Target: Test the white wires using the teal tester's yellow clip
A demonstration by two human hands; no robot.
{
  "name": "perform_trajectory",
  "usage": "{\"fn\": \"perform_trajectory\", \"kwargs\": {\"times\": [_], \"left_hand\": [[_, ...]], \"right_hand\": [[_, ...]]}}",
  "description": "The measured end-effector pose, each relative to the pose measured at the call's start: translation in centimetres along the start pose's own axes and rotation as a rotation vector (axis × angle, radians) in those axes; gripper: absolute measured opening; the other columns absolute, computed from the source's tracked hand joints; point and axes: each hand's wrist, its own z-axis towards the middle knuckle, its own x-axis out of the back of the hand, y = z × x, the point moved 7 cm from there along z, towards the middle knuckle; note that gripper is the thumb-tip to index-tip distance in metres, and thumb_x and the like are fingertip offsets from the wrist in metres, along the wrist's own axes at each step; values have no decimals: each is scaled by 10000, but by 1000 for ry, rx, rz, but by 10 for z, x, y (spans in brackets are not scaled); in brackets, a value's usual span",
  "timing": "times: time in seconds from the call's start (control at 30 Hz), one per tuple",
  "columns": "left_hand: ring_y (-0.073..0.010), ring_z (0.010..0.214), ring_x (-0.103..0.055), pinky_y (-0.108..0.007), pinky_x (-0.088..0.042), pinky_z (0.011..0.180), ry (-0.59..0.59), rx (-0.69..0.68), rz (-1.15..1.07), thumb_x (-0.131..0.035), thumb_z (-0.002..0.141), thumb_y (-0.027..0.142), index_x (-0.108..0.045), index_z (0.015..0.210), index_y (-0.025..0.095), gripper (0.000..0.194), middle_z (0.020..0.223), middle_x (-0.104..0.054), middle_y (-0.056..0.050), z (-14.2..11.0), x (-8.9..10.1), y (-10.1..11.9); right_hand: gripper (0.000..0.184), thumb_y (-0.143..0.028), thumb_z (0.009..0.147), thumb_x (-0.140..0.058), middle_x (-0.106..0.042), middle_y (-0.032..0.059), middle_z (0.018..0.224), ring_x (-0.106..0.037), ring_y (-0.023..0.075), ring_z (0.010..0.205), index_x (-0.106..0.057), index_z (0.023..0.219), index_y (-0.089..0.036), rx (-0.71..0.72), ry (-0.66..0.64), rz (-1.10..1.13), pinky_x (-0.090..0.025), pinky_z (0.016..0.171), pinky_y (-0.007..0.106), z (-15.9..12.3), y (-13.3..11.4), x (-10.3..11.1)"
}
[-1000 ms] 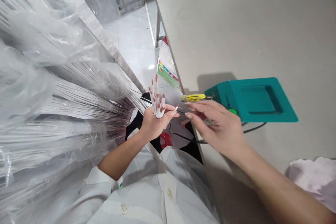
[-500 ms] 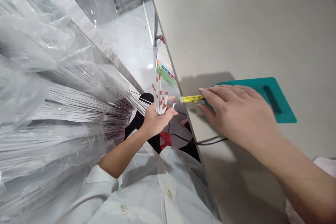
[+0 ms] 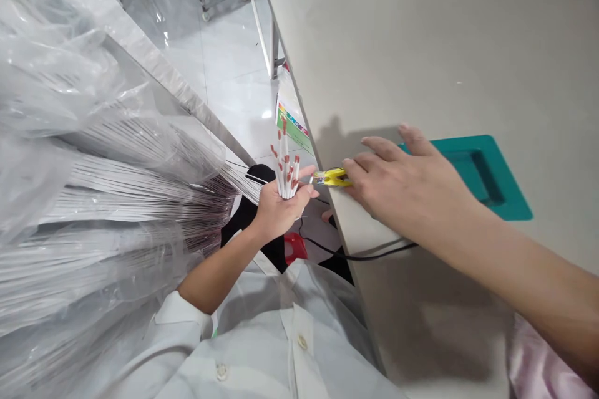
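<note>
Dozens of white wires (image 3: 121, 190) lie in clear plastic bags (image 3: 42, 68) on your left; the film is crumpled and glossy, and the wires stick out at one end, where their tips crowd together in a dark reddish-brown mass. On the table (image 3: 421, 43) to your right, a flat teal base (image 3: 508, 168) with a sunken rectangular tray sits partly beneath your right hand. Past the table's edge, a printed package (image 3: 292, 124) shows white, green and a rainbow strip, its contents hidden. Your left hand (image 3: 277, 211) is closed around a bunch of cut wires (image 3: 286, 174), held off the table's edge above your lap; they are slim and white with reddish-brown ends, standing nearly upright at uneven heights. Between that hand's thumb and forefinger you pinch one wire (image 3: 311, 180), its end just beside the nose of a yellow tool (image 3: 333, 177); whether they touch, you cannot tell. Your right hand (image 3: 358, 177) meets the tool's rear with its lower fingers, upper ones spread, and how firmly it grasps is hidden.
</note>
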Motion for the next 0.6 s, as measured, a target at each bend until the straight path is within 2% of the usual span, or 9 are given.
{"fn": "perform_trajectory", "kwargs": {"times": [0.07,0.17,0.33,0.4,0.47,0.53,0.6], "left_hand": [[-26,388,-379,-191,-321,391,19,30,-21,-648,720,231,-635,1138,119,433,685,-670,-16,0,0,0],[-26,385,-380,-194,-334,400,56,64,-12,-676,696,208,-644,1131,119,445,663,-664,-4,0,0,-3],[-47,410,-436,-205,-391,445,81,33,89,-681,697,212,-666,1109,167,415,665,-674,10,3,0,-6],[-96,549,-569,-232,-472,573,91,2,146,-685,695,201,-693,1059,181,365,757,-712,-12,3,1,-5],[-161,812,-648,-269,-496,776,88,-48,194,-688,693,181,-723,976,178,285,923,-729,-38,4,1,0],[-193,1008,-621,-289,-449,922,71,-100,231,-682,701,167,-736,910,169,216,1054,-705,-49,4,0,4],[-200,1063,-604,-300,-422,970,55,-128,253,-675,711,166,-736,901,163,199,1092,-692,-51,5,-1,6]], "right_hand": [[247,-150,847,-428,-622,93,659,-530,291,1016,-650,740,-164,-5,15,69,-275,1003,532,2,1,-2],[307,-49,770,-388,-562,62,548,-555,277,944,-584,600,-215,30,27,140,-250,1020,549,4,2,-4],[302,-21,699,-378,-524,58,491,-578,284,849,-495,526,-240,79,69,178,-258,1003,601,4,5,-7],[292,-29,694,-391,-508,53,475,-579,277,810,-473,515,-244,81,85,194,-257,1005,608,4,6,-8],[271,-54,705,-414,-500,45,473,-576,271,791,-473,521,-244,78,102,225,-243,1009,620,4,7,-8],[220,-121,736,-459,-517,45,497,-573,287,818,-508,557,-238,64,128,273,-211,1010,645,4,8,-9],[111,-229,750,-529,-565,56,564,-565,315,878,-579,651,-225,45,159,331,-181,1011,665,3,9,-8]]}}
